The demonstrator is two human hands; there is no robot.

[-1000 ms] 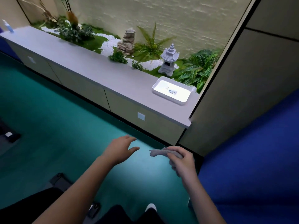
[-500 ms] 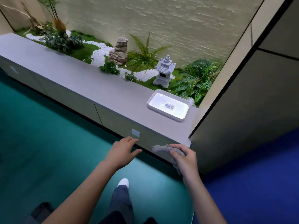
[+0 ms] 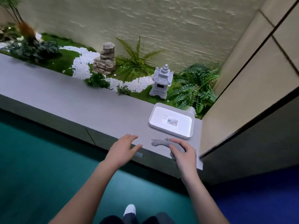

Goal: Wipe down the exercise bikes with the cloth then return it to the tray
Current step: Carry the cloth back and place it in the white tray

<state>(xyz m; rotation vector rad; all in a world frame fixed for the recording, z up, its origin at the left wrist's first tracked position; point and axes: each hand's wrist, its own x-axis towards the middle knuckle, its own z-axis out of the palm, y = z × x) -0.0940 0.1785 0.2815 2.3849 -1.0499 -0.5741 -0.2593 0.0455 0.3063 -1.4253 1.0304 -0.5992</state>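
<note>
My right hand (image 3: 183,153) grips a bunched grey cloth (image 3: 161,142), one end sticking out to the left, above the front edge of the grey counter (image 3: 68,101). A white rectangular tray (image 3: 154,119) with a small label inside sits on the counter just beyond the cloth, near the counter's right end. Left of the cloth, my left hand (image 3: 123,148) hovers over the counter edge, empty, fingers spread. No exercise bike is in view.
Behind the counter lies a small garden with a stone lantern (image 3: 161,81), a rock stack (image 3: 106,59), ferns and white pebbles. A beige wall panel (image 3: 242,94) closes the right side. The floor (image 3: 40,167) is teal, blue at the right.
I have stepped closer to the counter. Both hands have moved forward and now reach over its front edge, the cloth nearer the tray.
</note>
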